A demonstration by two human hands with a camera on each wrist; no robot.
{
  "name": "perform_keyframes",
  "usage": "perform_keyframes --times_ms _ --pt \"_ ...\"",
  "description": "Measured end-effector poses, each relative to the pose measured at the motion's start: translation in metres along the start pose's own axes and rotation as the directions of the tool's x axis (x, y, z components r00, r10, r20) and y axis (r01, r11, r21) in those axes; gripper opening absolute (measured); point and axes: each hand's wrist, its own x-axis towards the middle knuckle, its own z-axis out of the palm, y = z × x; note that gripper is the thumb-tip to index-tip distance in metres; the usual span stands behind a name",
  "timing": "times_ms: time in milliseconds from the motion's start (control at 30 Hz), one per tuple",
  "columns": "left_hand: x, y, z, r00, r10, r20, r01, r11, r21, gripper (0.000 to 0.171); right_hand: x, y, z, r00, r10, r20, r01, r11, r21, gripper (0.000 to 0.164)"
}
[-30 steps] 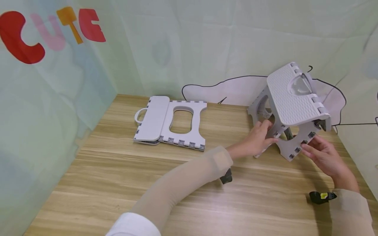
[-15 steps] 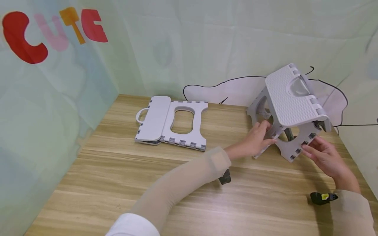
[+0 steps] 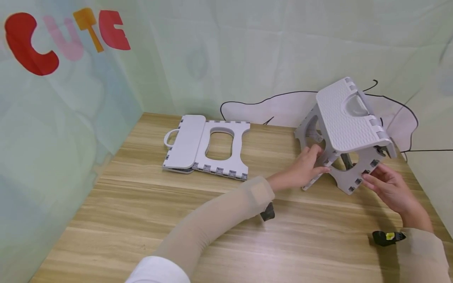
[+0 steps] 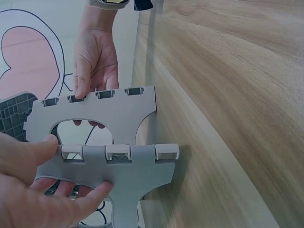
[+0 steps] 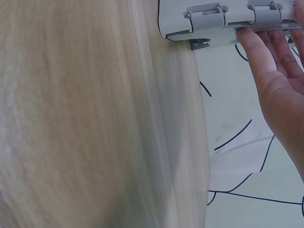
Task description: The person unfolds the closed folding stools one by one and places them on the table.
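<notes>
A light grey folding stool [image 3: 348, 122] stands unfolded at the back right of the table, its textured seat tilted in the head view. My left hand [image 3: 304, 167] grips the near left leg panel by its hinged edge, thumb in front and fingers behind. On the right side, my right hand [image 3: 391, 188] holds the edge of the other leg panel, thumb on the outside. The left wrist view shows both leg panels [image 4: 95, 111] spread apart, with small hinge slots along their edges. In the right wrist view, right-hand fingertips touch the hinged panel edge [image 5: 206, 19].
A second folding stool [image 3: 184, 147] lies folded flat at the back left of the wooden table [image 3: 141, 220], its handle pointing left. Printed cloth walls [image 3: 247, 59] rise behind and at both sides, close to the unfolded stool.
The unfolded stool's seat and left side have shifted slightly left, and my left hand has moved left with them. My right hand keeps its hold. The head view has drifted a little.
</notes>
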Motion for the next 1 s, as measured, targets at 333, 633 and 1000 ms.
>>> perform_keyframes --times_ms 333,633,1000 --pt "-0.001 -0.001 -0.004 1.0 -0.009 0.012 0.009 1.0 0.007 0.047 0.0 -0.001 0.001 1.0 0.003 0.003 -0.003 1.0 0.001 0.059" --pt "-0.004 -0.004 -0.007 0.999 -0.022 0.026 0.021 1.0 0.013 0.046 0.001 0.001 -0.001 1.0 -0.007 0.017 0.007 1.0 -0.006 0.06" --pt "-0.008 -0.008 -0.011 0.999 -0.011 0.031 0.011 1.0 -0.002 0.045 0.002 0.001 0.001 1.0 -0.002 0.026 0.003 1.0 -0.017 0.059"
